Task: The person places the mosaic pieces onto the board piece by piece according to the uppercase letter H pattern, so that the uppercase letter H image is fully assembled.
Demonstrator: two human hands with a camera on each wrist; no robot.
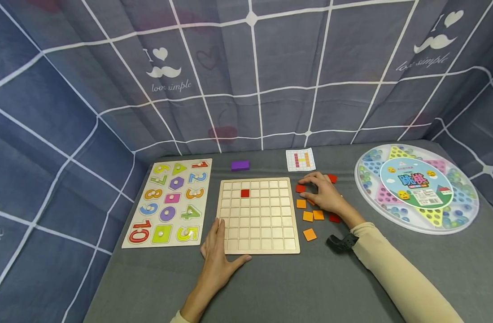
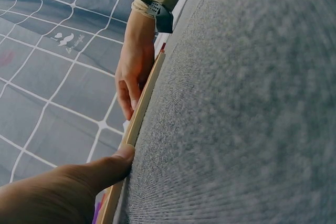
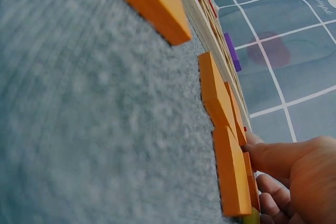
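A wooden grid board (image 1: pixel 256 215) lies flat on the grey cloth, with one red tile (image 1: pixel 245 193) in its upper left part. My left hand (image 1: pixel 216 260) rests at the board's lower left corner, straight fingers along the left side and thumb at the near edge. The thumb (image 2: pixel 113 169) touches the board's edge (image 2: pixel 144 103) in the left wrist view. Right of the board, my right hand (image 1: pixel 323 193) has thumb and forefinger on either side of another red tile (image 1: pixel 300 188), pinching it. Several orange tiles (image 1: pixel 307 216) lie below that hand; in the right wrist view they partly hide its fingertips.
A number puzzle board (image 1: pixel 165 204) lies left, a round Chinese checkers box (image 1: pixel 417 188) right. Behind the grid board are a purple block (image 1: pixel 240 166) and a pattern card (image 1: pixel 300 159). More red tiles (image 1: pixel 334 218) lie around the right hand. A patterned curtain (image 1: pixel 230 80) hangs behind.
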